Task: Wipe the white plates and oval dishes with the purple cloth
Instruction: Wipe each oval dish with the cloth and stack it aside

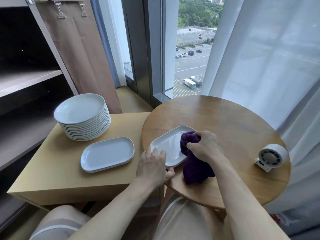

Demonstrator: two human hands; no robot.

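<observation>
Purple cloth (195, 163) is bunched in your right hand (206, 146). Its fingers (191, 145) curl round the cloth's upper end and press it onto the right part of a white oval dish (170, 146). The rest of the cloth hangs past the dish's near edge onto the wood.

Your left hand (152, 167) grips the dish's near-left rim, with your fingers laid over the top and your thumb tucked beneath. The dish sits at the near-left edge of the round wooden counter (225, 122). Whether it lies flat or is lifted a little cannot be told.

A small white fan (271, 157) stands at the right of that counter, well apart from the dish. To the left, a lower square counter (57, 167) in pale wood carries a tall stack of round white plates (83, 118) at its far side. A short stack of oval dishes (107, 154) lies just nearer than the plates.

Beyond the counters, a tall window (190, 58) looks down on a car park and trees. A sheer white curtain (268, 58) hangs on the right and a brown curtain (81, 58) on the left. A dark shelf unit (29, 80) fills the far left.
</observation>
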